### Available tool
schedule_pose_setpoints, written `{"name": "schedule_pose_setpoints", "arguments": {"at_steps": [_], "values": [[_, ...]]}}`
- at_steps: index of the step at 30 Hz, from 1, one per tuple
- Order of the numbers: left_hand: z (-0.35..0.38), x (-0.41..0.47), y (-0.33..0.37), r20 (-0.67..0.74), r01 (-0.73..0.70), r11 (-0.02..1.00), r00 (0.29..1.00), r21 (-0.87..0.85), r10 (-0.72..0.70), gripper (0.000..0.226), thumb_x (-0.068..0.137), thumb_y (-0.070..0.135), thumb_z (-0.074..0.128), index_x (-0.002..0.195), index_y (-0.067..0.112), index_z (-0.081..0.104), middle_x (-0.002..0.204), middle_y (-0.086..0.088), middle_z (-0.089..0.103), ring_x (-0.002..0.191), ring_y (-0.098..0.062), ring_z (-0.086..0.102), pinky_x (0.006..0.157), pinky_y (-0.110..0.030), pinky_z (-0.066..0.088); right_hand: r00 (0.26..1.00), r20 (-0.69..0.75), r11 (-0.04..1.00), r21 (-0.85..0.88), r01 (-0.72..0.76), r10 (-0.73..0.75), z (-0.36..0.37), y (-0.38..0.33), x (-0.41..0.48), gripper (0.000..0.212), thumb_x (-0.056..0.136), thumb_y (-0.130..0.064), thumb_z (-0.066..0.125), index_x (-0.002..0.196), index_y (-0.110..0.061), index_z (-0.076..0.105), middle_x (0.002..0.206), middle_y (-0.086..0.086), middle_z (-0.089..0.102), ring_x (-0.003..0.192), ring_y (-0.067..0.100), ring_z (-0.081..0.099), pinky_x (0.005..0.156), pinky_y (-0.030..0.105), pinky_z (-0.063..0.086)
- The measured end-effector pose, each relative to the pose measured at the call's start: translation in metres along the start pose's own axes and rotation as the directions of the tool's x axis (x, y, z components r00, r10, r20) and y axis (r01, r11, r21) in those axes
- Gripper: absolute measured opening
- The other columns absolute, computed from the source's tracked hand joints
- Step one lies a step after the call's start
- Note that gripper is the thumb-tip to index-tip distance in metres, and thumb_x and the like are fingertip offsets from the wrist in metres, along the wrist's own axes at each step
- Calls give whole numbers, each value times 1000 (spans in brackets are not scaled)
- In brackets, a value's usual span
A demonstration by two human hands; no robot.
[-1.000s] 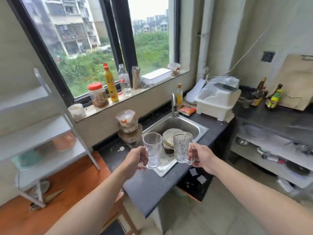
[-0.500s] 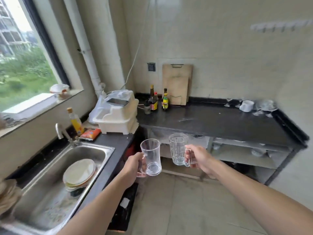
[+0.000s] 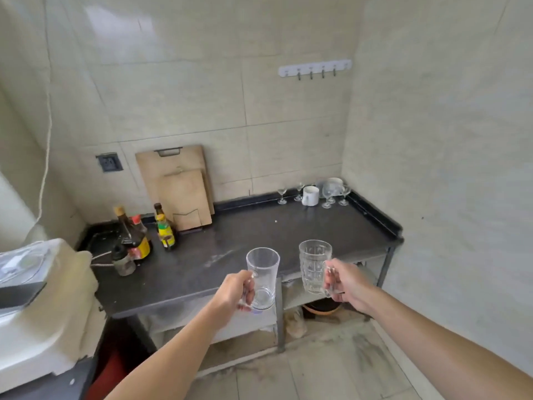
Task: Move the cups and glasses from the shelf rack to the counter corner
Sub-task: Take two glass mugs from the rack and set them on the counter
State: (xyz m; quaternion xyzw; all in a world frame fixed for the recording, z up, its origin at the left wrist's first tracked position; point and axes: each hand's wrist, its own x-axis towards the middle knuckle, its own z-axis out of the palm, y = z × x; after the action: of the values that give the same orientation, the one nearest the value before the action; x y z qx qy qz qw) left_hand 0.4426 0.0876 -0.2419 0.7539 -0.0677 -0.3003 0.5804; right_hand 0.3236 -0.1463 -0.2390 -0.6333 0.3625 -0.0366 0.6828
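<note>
left hand (image 3: 235,290): fingers wrapped on handle of smooth glass mug (image 3: 263,277), upright, in air at bench (image 3: 236,249) front edge | right hand (image 3: 347,284): gripping handle of patterned glass mug (image 3: 314,265), upright, airborne | far right corner: white cup (image 3: 310,195), stemmed glasses (image 3: 327,196)

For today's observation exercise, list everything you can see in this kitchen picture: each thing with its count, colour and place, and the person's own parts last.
Smooth glass mug: 1, clear, left hand.
Patterned glass mug: 1, clear, right hand.
Counter: 1, black, against wall.
Stemmed glasses: about five, clear, far counter corner.
White mugs: 2, same corner.
Cutting boards: 2, tan, leaning on wall.
Bottles: about five, mixed colours, counter's left end.
Hook rail: 1, white, wall.
Socket: 1, dark, wall.
Left hand: 1.
Right hand: 1.
</note>
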Motion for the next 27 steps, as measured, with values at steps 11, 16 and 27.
{"name": "schedule_pose_setpoints", "arguments": {"at_steps": [11,16,27], "values": [[100,180,59,208,27,997,977,76,-42,40,92,29,41,54,16,46,51,-6,48,52,-20,45,64,-34,45,979,-187,992,108,-63,83,-97,-33,114,35,95,-26,50,62,-12,54,63,6,56,57,18,54,57,30,39],[160,261,81,243,48,992,967,120,-76,47,93,29,39,48,19,46,52,-5,49,52,-19,45,67,-34,46,973,-201,991,101,-91,110,-144,-49,202,35,94,-28,50,63,-13,55,66,7,57,58,18,54,59,31,40],[256,417,149,209,131,987,966,95,-149,46,95,32,42,52,16,50,51,-6,50,53,-18,48,69,-36,50,966,-208,988,43,-147,153,-242,-121,386,32,91,-29,53,64,-15,60,62,3,61,62,19,62,62,31,45]]}}
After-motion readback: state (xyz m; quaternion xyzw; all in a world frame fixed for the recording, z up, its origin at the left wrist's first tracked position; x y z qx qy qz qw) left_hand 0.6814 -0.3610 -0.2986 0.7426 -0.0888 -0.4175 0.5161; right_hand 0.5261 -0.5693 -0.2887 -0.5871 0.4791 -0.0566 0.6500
